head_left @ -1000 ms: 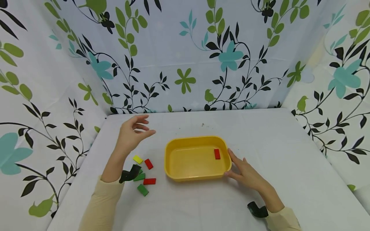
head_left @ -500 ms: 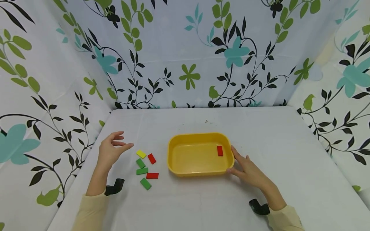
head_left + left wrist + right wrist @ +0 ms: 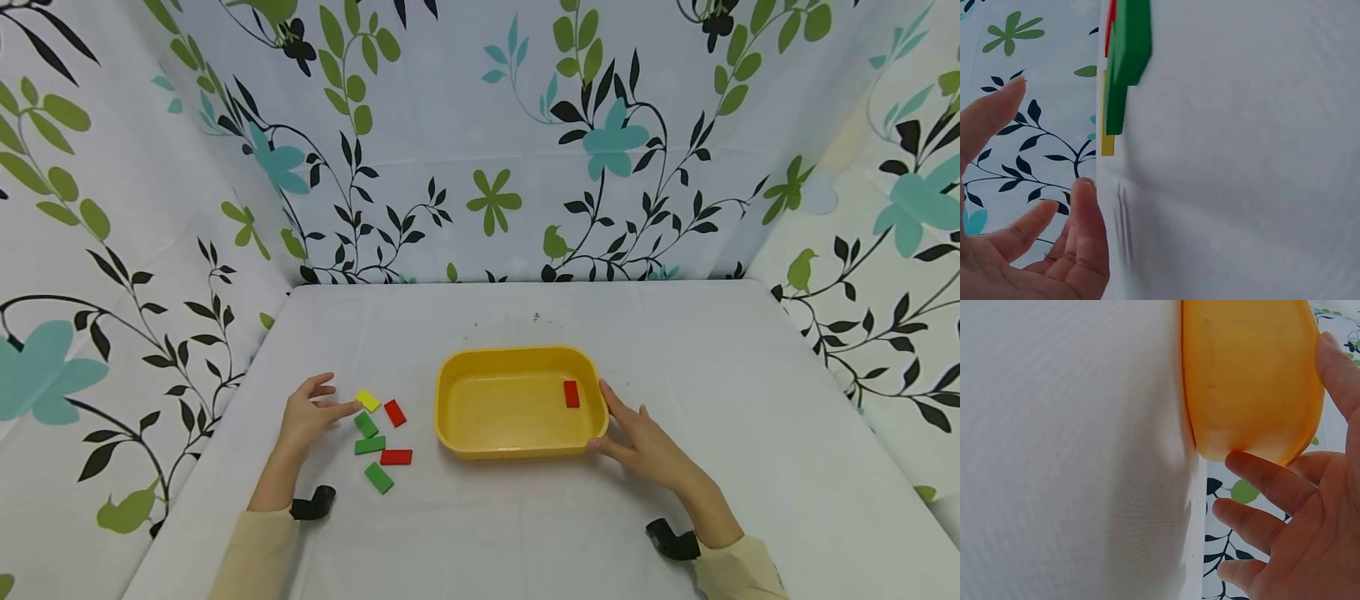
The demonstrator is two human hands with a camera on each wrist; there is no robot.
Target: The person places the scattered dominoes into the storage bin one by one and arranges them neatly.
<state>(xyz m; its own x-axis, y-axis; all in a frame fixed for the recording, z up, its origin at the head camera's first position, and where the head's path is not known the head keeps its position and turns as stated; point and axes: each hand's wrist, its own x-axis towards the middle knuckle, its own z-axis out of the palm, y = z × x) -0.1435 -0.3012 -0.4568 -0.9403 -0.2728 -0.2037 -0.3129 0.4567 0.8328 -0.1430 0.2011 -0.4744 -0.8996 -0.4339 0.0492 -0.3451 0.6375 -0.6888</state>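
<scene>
Inside yellow tray (image 3: 487, 417), one red block (image 3: 572, 394)

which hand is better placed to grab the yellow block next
Probably the left hand: it holds nothing and is close beside the yellow block in the head view. The right hand touches the right end of the yellow tray, with the tray between it and that block.
</scene>
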